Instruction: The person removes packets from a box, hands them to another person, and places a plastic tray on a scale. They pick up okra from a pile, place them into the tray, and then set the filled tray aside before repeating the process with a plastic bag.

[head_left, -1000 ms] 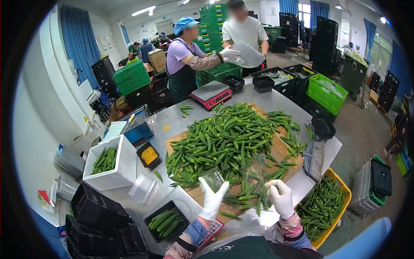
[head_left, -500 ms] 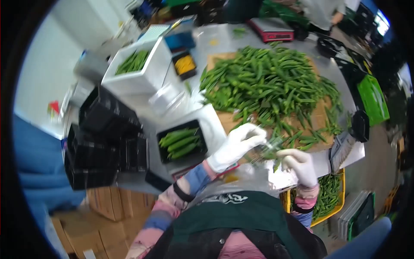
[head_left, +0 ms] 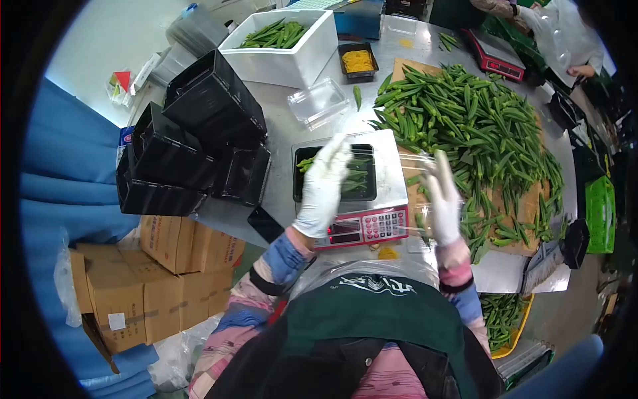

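My left hand (head_left: 325, 179), in a white glove, is over a black tray (head_left: 373, 189) with its fingers stretched out flat, hiding part of the okra (head_left: 357, 181) inside. That tray rests on the platform of a digital scale (head_left: 397, 178) with a red keypad panel. Right of the scale, my gloved right hand (head_left: 444, 203) holds a clear plastic lid (head_left: 416, 158) by its side, thumb and fingers at its edge. A big pile of okra (head_left: 465, 126) covers a cardboard sheet (head_left: 512, 247) beyond this hand.
Stacked black trays (head_left: 216, 100) stand at the left. Behind the scale are a clear lid (head_left: 318, 103), a white foam box (head_left: 289, 63) of okra and a small tray of yellow bands (head_left: 357, 61). Another scale (head_left: 495, 63) and a person's hand (head_left: 583, 70) are at the far right.
My left hand has left the clear lid and moved left over the tray on the scale. My right hand has risen beside the scale with the lid. The view has shifted left.
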Motion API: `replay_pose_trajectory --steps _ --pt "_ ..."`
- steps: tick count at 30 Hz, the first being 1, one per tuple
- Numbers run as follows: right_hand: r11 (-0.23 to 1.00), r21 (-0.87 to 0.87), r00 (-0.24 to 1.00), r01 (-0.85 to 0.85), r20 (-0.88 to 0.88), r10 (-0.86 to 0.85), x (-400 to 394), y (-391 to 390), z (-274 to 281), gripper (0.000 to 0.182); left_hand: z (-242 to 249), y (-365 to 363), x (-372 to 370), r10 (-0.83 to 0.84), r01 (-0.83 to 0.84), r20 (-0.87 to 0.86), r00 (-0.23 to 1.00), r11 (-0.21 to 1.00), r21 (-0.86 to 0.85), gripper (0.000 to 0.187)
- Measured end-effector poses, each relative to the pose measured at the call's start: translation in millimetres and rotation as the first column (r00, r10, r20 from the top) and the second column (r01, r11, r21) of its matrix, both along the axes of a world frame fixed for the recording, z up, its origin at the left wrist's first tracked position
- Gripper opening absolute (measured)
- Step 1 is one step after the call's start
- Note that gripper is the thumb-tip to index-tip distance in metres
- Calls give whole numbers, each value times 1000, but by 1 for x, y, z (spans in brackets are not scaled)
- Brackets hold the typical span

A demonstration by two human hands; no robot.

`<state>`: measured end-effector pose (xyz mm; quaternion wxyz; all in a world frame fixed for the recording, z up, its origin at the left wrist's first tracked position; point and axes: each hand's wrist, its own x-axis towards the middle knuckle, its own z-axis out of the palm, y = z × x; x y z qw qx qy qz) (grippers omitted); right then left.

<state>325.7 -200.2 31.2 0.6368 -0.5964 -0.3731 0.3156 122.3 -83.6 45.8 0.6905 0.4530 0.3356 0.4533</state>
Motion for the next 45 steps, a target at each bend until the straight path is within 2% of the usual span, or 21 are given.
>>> replay_pose_trajectory --steps 1,2,3,5,6,8,13,17,20,23,29,30,32,33,34,35,36,39,40,41,45 --pt "998 -6 988 -56 143 56 -6 19 -18 60 -9 12 -14 59 -53 -64 996 995 85 38" --pt "991 -30 991 -132 26 133 -15 37 -35 58 -16 25 -29 104 -80 -155 982 985 155 38" --pt "989 -37 989 -143 17 144 -27 55 -42 57 -25 37 -42 155 -100 -241 958 969 224 38" --pt "989 -56 981 -138 130 145 -37 92 -94 55 -39 54 -59 246 -130 -346 905 936 326 38" --pt "991 -99 933 -90 339 119 -40 98 -98 55 -53 65 -67 270 -121 -406 873 927 356 38" --pt "989 -143 710 28 700 82 -46 110 -100 54 -85 81 -76 290 -82 -493 820 913 400 39" --pt "984 -171 692 43 716 94 -44 116 -107 52 -100 92 -80 240 4 -574 783 920 391 39" --pt "972 -228 739 47 663 120 -44 119 -99 50 -111 111 -81 294 121 -642 708 845 521 36" --pt "974 -219 732 54 672 111 -45 118 -99 47 -105 112 -79 242 128 -654 717 876 465 32" --pt "981 -174 725 87 686 58 -48 117 -97 41 -112 111 -74 335 84 -635 696 841 535 30" --pt "985 -158 734 74 677 54 -46 117 -103 41 -116 121 -83 258 226 -697 669 822 522 32" --pt "984 -163 730 70 680 61 -44 115 -103 42 -120 120 -85 238 156 -640 730 854 496 34" --pt "985 -168 891 47 452 34 -41 104 -119 45 -113 109 -91 212 24 -510 834 909 417 40" --pt "985 -171 946 29 322 28 -40 94 -129 46 -103 101 -101 195 -6 -536 821 943 333 48" --pt "984 -176 999 10 35 -4 -43 79 -121 48 -89 90 -109 243 -66 -561 791 946 316 48" --pt "982 -184 999 40 -2 -41 -41 65 -117 46 -83 79 -119 288 -128 -587 757 946 299 48" --pt "964 -264 998 -20 -71 2 -39 51 -111 45 -93 69 -134 297 -121 -595 747 941 317 47" --pt "909 -382 963 -168 -262 68 -42 23 -98 34 -78 27 -150 -74 -18 -471 879 982 -189 45" --pt "890 -403 944 -211 -320 79 -44 20 -98 30 -81 14 -149 -57 -28 -279 958 956 -290 45" --pt "893 -387 914 -231 -400 63 -48 20 -99 27 -79 7 -147 -46 -26 -180 983 926 -377 44" --pt "922 -305 792 -239 -610 3 -56 23 -105 14 -105 4 -147 1 0 1 1000 874 -485 35"
